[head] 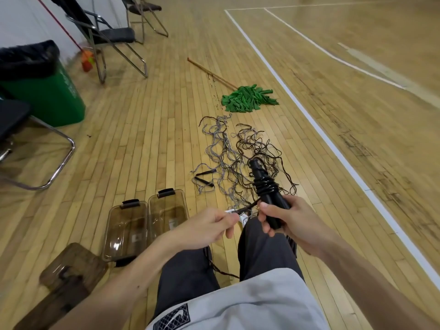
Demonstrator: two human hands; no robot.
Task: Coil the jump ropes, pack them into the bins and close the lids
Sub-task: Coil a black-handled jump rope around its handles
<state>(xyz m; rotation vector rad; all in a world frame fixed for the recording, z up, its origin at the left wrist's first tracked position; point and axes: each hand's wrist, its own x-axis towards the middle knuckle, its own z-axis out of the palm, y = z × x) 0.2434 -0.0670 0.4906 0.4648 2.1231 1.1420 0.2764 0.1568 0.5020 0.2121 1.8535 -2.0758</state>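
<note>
— What's the rope doing?
— Dark rope [266, 184] is wound round black handles [269, 201] gripped in the right hand [285, 220]; the left hand [209, 226] pinches its loose end. More ropes [235, 153] lie tangled on the floor.
— Any writing?
— A logo on the shorts [172, 317], perhaps a swoosh.
— The bins?
— Two clear bins [128, 225] stand open, seemingly empty; lids [71, 267] lie beside.

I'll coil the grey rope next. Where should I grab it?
Likely by its black handles, lying side by side at the left edge of the grey rope tangle. Come from the left, over bare floor: they are rigid and clear of the loops.
</note>
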